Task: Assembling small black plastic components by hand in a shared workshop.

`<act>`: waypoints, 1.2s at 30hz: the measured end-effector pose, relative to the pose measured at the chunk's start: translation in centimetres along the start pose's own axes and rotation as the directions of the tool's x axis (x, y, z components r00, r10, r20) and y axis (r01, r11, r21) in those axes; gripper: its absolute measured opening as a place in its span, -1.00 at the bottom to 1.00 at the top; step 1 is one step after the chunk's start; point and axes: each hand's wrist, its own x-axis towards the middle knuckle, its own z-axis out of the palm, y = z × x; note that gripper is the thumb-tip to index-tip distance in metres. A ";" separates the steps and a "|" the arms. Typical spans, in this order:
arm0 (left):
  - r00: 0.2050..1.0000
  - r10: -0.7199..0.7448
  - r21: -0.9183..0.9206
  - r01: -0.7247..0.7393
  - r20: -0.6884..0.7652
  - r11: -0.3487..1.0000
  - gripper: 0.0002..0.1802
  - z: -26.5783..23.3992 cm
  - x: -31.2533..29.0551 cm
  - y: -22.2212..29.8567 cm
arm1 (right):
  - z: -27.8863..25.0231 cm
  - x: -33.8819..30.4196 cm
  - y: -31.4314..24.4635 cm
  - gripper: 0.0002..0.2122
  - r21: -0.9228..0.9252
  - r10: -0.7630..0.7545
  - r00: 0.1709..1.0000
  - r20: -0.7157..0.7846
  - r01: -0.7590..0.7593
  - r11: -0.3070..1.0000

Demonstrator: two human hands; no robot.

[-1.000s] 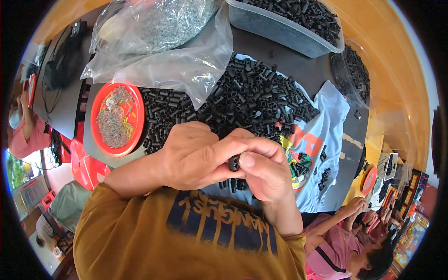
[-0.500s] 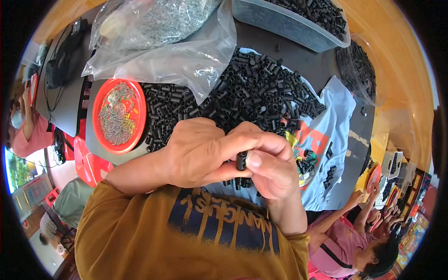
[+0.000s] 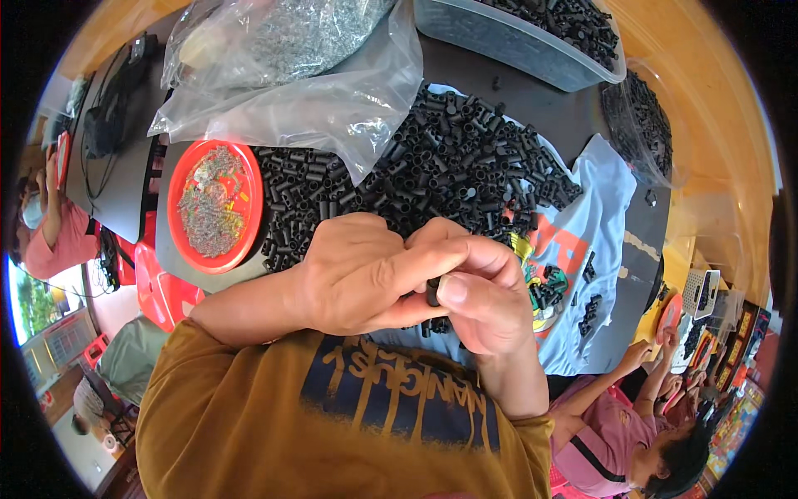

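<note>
Both hands meet in front of my chest, at the near edge of a heap of black tube-shaped plastic parts (image 3: 449, 158). A small black plastic tube (image 3: 433, 291) is pinched between them, mostly covered by fingers. My left hand (image 3: 366, 270) has its fingers closed around it from the left. My right hand (image 3: 490, 291) presses its thumb on the tube from the right, fingers bent over the top. Whether a smaller piece is in the fingers is hidden. Left of the heap is a red plate (image 3: 174, 208) of tiny silvery metal pieces.
A clear plastic bag (image 3: 283, 116) of silvery pieces lies at the far left. Behind the heap stands a translucent bin (image 3: 507, 54) of black parts. Pale blue printed cloth (image 3: 594, 191) lies under the heap. At the right, a co-worker in pink (image 3: 607, 424) sits with hands raised.
The black tube shows less now, as my right thumb and fingers cover more of it. Both hands stay in nearly the same place.
</note>
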 end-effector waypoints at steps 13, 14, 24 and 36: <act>0.992 -0.068 0.170 0.049 0.107 0.984 -0.31 -1.0 0.4 0.3 | 0.1 0.2 0.1 -0.87 0.006 0.005 0.999 -0.046 -0.005 1.000; 0.992 -0.071 0.170 0.052 0.107 0.984 -0.31 -1.1 0.6 0.4 | 0.0 0.2 0.1 -0.87 0.001 0.007 0.999 -0.034 -0.007 1.000; 0.997 0.031 0.283 -0.048 0.065 0.958 -0.39 -1.2 0.5 0.8 | 0.4 0.0 0.1 -0.86 0.059 0.073 0.995 -0.072 -0.069 0.996; 0.993 0.095 0.328 -0.115 0.076 0.938 -0.43 -1.0 0.2 0.5 | -0.1 0.0 -0.1 -0.86 -0.131 0.024 1.000 0.009 -0.022 0.991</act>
